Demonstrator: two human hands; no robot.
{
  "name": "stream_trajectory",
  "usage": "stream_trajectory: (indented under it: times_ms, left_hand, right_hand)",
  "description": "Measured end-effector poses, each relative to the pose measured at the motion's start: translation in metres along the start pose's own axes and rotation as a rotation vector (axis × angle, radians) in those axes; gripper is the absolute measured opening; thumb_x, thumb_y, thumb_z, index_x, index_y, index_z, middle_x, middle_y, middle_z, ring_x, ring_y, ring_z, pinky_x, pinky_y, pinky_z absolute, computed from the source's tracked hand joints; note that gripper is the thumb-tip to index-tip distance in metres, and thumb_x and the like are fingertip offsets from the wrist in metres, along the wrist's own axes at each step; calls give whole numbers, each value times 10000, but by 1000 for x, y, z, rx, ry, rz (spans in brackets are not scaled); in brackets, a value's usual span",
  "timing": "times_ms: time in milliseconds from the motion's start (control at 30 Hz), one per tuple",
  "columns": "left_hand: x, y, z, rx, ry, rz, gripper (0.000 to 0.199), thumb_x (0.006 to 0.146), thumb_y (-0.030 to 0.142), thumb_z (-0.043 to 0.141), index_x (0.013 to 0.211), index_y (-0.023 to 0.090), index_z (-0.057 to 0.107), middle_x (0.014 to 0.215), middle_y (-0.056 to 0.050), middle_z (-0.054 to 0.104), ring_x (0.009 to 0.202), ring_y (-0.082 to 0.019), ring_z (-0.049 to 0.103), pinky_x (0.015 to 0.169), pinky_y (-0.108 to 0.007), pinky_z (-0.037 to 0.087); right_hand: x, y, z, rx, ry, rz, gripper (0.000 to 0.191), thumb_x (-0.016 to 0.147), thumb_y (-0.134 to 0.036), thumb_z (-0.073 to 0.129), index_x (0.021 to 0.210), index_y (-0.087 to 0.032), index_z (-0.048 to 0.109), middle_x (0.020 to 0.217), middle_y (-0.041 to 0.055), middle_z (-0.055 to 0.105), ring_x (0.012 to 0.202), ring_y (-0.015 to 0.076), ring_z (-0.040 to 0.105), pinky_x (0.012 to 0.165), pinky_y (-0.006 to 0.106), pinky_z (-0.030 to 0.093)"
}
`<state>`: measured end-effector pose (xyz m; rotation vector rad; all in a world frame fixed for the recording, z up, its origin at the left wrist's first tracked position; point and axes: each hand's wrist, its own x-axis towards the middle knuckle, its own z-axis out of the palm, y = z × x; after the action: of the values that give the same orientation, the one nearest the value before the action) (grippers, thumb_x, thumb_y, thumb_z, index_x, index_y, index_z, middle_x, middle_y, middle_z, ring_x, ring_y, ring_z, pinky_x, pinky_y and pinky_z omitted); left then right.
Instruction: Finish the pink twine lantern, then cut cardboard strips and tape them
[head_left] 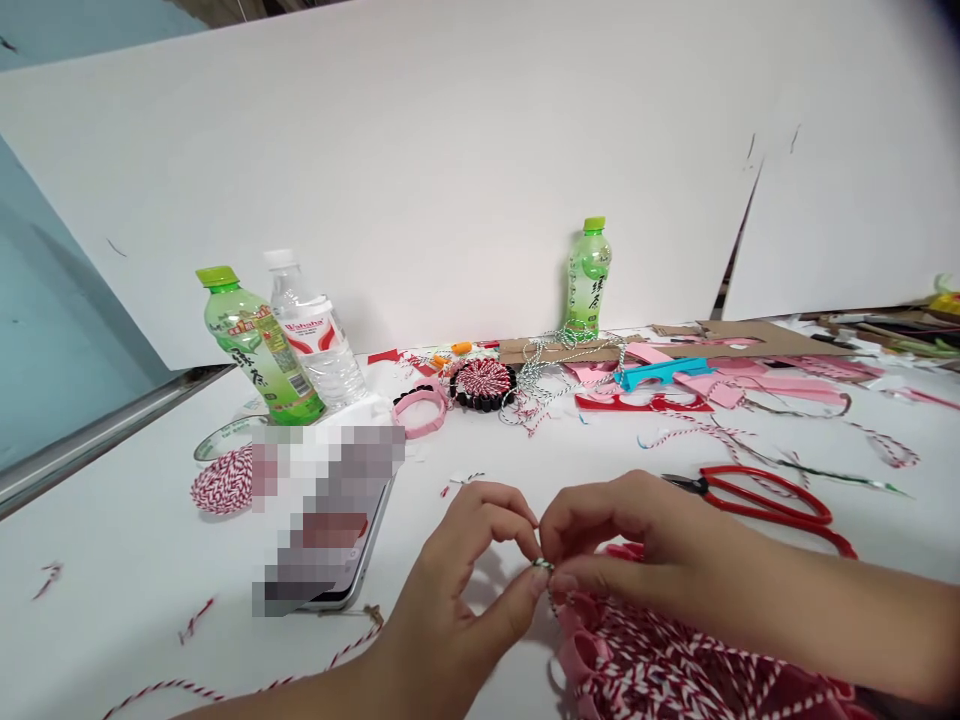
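Between the tips of my two hands is a short bit of dark green-and-white twisted cord (pixel 541 565). My left hand (pixel 469 580) pinches it with thumb and forefinger. My right hand (pixel 622 525) is closed in a pinch right beside it, fingertips on the same cord. Below and partly behind my right forearm lies a woven red-and-white cord piece (pixel 667 660) with a rim of pink strip loops (pixel 581 655). The cord runs down toward that rim, where my fingers partly hide it.
Red-handled scissors (pixel 772 495) lie beyond my right hand. A phone (pixel 352 560) rests at the left, near a green tea bottle (pixel 262 350) and a water bottle (pixel 319 335). Tangled cord (pixel 559 350), a black-rimmed woven disc (pixel 484 383) and paper strips (pixel 660 373) lie farther back.
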<state>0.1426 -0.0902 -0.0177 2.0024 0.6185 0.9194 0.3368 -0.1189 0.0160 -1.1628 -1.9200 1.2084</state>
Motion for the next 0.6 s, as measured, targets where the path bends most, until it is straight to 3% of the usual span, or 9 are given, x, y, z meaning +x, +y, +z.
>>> stream_trajectory:
  times_ms: [133, 400, 600]
  left_hand:
    - [2, -2, -1, -74, 9, -69, 103, 860, 179, 578, 853, 282, 576, 985, 16, 516, 974, -150, 510, 876, -259, 388]
    - [5, 1, -4, -182, 17, -249, 80, 870, 281, 603, 799, 289, 640, 1042, 34, 515, 1021, -150, 489, 918, -257, 329]
    - [6, 3, -3, -233, 3, -276, 92, 875, 270, 583, 791, 256, 618, 1023, 14, 519, 1013, -173, 500, 911, -297, 326]
  right_hand:
    - [0, 0, 2, -56, 66, -33, 119, 859, -202, 565, 786, -216, 657, 712, -33, 642, 658, 114, 554, 632, 233, 437]
    - [3, 6, 0, -43, 52, 11, 129, 873, -242, 527, 778, -207, 608, 696, -28, 592, 642, 117, 505, 597, 233, 401]
    - [3, 9, 4, -35, 65, -13, 126, 904, -234, 476, 806, -204, 550, 707, -28, 568, 621, 103, 480, 564, 220, 384]
